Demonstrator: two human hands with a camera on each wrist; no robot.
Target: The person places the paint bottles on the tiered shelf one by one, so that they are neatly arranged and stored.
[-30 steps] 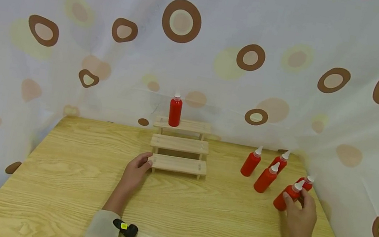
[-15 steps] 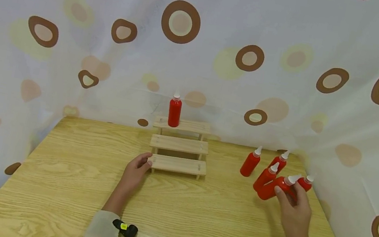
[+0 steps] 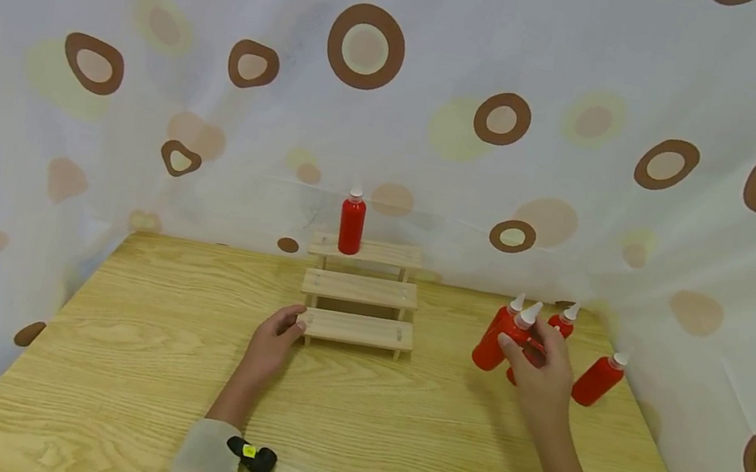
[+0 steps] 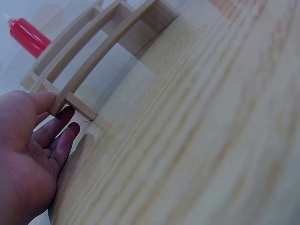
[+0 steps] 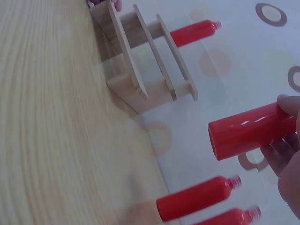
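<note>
My left hand [image 3: 272, 340] pinches the left end of the lowest step of a three-tier wooden display stand [image 3: 356, 328], its thumb [image 4: 44, 101] on the board in the left wrist view. My right hand [image 3: 544, 388] grips a red squeeze bottle [image 5: 251, 131] with a white pointed cap, lifted off the table and tilted. Another red bottle [image 3: 351, 227] stands upright on the left part of the top step. Behind the held bottle and right hand, further red bottles [image 3: 561, 326] are partly hidden. A separate red bottle [image 3: 598, 382] stands right of that hand.
The stand sits at the back middle of a wood-grain table [image 3: 349, 442]. A patterned white curtain [image 3: 420, 168] hangs behind the table and along its sides. Two standing bottles [image 5: 194, 199] show below the held one in the right wrist view.
My right hand has lifted a red squeeze bottle from the right-hand group and carried it leftward, past the other bottles. The left hand stays on the stand's lowest step.
</note>
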